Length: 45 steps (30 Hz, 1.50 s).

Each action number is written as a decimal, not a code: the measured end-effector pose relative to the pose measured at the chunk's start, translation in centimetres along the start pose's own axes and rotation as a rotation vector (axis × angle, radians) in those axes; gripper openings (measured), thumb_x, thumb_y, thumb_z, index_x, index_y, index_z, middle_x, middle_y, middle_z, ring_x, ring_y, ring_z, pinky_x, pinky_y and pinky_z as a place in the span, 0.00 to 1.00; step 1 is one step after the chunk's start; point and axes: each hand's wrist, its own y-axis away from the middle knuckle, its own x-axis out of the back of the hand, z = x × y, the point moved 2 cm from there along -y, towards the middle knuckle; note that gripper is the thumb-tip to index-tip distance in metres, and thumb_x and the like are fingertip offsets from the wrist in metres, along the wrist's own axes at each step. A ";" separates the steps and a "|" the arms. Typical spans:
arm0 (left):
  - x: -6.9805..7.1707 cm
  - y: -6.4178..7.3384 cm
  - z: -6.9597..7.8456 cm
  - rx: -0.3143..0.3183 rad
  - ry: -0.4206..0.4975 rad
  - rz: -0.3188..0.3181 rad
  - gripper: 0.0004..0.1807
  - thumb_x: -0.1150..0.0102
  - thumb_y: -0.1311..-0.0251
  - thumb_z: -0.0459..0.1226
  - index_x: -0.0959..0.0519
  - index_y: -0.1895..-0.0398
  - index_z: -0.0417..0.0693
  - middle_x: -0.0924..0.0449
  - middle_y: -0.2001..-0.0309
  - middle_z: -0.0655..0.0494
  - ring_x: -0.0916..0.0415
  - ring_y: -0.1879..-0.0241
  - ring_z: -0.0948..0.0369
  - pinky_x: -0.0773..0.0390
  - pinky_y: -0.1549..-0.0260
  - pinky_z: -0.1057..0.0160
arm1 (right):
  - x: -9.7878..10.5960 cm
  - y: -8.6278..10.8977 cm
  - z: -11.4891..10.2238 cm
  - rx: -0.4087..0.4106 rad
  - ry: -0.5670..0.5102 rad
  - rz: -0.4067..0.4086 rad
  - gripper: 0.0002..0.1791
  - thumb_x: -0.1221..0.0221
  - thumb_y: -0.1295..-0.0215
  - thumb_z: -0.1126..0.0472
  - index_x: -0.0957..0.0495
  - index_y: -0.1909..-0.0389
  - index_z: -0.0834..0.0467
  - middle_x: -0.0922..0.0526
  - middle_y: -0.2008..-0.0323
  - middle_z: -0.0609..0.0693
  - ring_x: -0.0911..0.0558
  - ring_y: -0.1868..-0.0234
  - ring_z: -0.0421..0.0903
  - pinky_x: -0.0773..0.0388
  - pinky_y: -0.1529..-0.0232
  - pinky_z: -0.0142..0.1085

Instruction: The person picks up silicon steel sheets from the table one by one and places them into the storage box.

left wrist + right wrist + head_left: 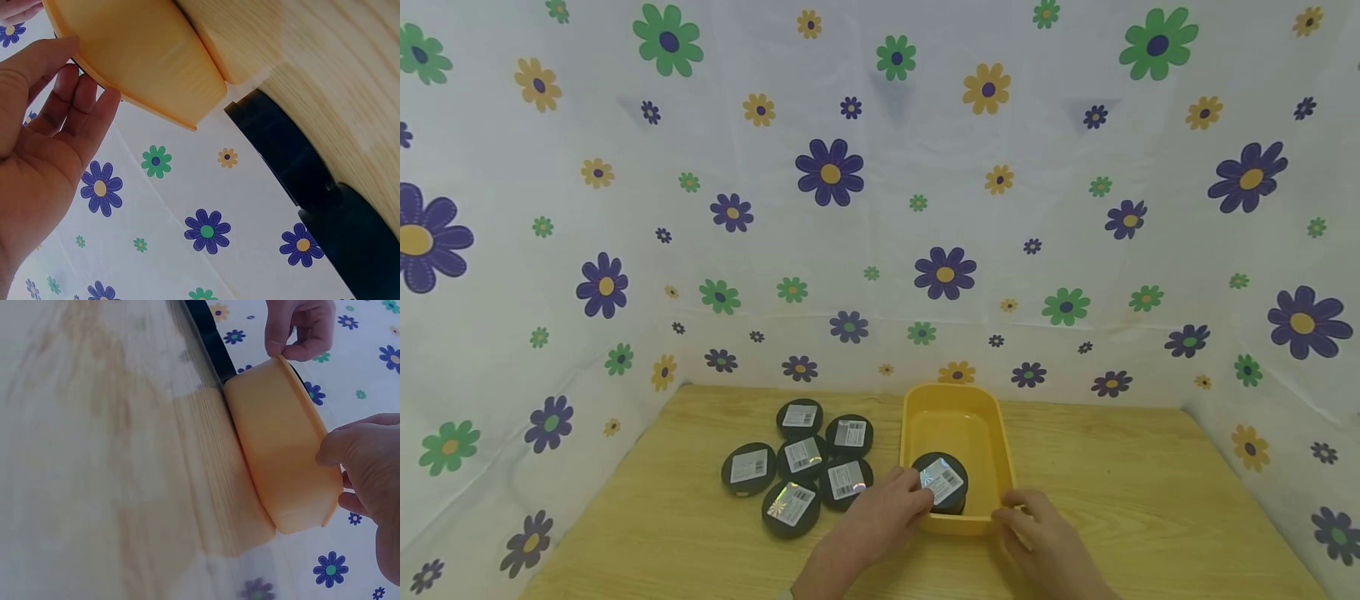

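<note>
Showing your two hands at the yellow tray [953, 427], which stands on the bench [1112, 475] with its long axis running away from you toward the flowered cloth [880, 242]. The black labelled disc [951, 468] lies inside the tray's near end, just right of your left hand [887, 507], the nearer one; its curled fingers appear to grip the disc's near-left edge. Your right hand [1043, 533] pinches the rim at the tray's near right corner. Being round, the disc has no long axis; its silvery label [942, 482] faces up, askew to the tray's sides. Six similar discs [802, 456] lie left of the tray.
</note>
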 end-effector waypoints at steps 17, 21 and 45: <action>-0.3 -0.1 0.1 -0.013 0.005 0.011 0.07 0.33 0.42 0.37 0.24 0.71 0.55 0.32 0.69 0.62 0.33 0.66 0.64 0.33 0.73 0.74 | -1.1 0.1 0.8 0.127 -0.070 0.191 0.27 0.59 0.24 0.42 0.19 0.70 0.53 0.26 0.63 0.44 0.27 0.62 0.40 0.29 0.54 0.22; -0.3 -0.1 0.1 -0.018 -0.002 0.033 0.08 0.32 0.42 0.37 0.24 0.71 0.54 0.32 0.69 0.62 0.32 0.67 0.63 0.34 0.75 0.74 | -1.2 0.2 0.9 0.082 -0.101 0.159 0.21 0.51 0.25 0.45 0.19 0.69 0.54 0.26 0.62 0.44 0.27 0.60 0.39 0.31 0.52 0.21; -0.2 -0.1 0.0 -0.041 -0.017 0.051 0.08 0.33 0.42 0.36 0.24 0.72 0.53 0.32 0.69 0.61 0.32 0.67 0.63 0.34 0.75 0.74 | -2.0 0.2 1.2 0.171 -0.149 0.270 0.18 0.52 0.25 0.49 0.20 0.68 0.55 0.26 0.63 0.47 0.27 0.60 0.43 0.30 0.53 0.24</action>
